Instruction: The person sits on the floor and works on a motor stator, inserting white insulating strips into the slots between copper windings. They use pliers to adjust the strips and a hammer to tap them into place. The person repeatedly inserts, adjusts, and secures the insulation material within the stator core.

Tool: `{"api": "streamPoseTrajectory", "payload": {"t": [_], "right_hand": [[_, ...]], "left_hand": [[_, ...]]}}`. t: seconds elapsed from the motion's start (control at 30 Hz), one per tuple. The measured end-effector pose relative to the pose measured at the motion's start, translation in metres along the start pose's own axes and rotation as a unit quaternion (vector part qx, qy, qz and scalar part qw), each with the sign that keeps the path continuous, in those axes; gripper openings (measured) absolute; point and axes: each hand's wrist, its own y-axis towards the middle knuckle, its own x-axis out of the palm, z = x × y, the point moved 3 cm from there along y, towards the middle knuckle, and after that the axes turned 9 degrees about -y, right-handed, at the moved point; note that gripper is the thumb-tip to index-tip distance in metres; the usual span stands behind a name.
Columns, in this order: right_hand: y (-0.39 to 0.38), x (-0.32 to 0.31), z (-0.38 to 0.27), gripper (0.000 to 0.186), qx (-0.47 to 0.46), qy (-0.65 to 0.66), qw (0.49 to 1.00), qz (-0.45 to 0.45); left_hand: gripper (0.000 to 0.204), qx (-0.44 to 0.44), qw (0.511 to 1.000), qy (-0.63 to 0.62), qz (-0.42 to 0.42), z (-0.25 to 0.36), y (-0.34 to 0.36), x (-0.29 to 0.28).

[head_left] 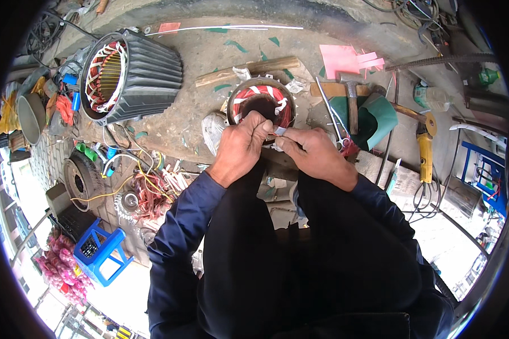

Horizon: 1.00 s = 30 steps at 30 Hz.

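A small motor stator (pixel 284 93) with red windings and white lacing stands on the work surface between my knees. At its near rim, my left hand (pixel 240 146) is closed in a pinch on a thin red wire (pixel 275 134). Just to the right, my right hand (pixel 314 155) pinches the same wire, fingertips a short way from the left hand's. Scissors (pixel 329 107) lie right of the stator, beside a hammer (pixel 353 107) and green sheet material (pixel 379 127). A pale crumpled bag (pixel 214 130) rests at the stator's left.
A large finned motor housing (pixel 141 76) sits upper left. Pink sheets (pixel 336 59), a wooden strip (pixel 214 76) and offcuts lie around. A yellow angle grinder (pixel 425 152) is at right; tangled copper wire (pixel 152 203), a wheel (pixel 78 181) and a blue stool (pixel 100 254) are lower left.
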Motion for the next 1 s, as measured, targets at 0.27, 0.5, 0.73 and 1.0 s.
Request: {"api": "streamPoseTrajectory", "payload": {"t": [0.27,0.5,0.73,1.0], "right_hand": [[-0.017,-0.017,0.014,0.026,0.029,-0.161,0.968,-0.191],[-0.025,-0.082,-0.026,0.021,-0.013,-0.101,0.962,0.253],[-0.001,-0.001,-0.026,0.017,-0.072,-0.131,0.982,0.119],[-0.020,-0.014,-0.023,0.013,-0.151,-0.192,0.969,0.047]], "left_hand": [[0.019,0.048,0.998,0.014,0.023,0.002,0.001,0.004],[0.020,0.039,0.999,0.020,0.014,0.006,0.001,0.002],[0.021,0.028,0.999,-0.013,0.022,0.005,0.001,0.003],[0.025,0.015,0.999,0.011,0.030,0.005,-0.001,0.004]]}}
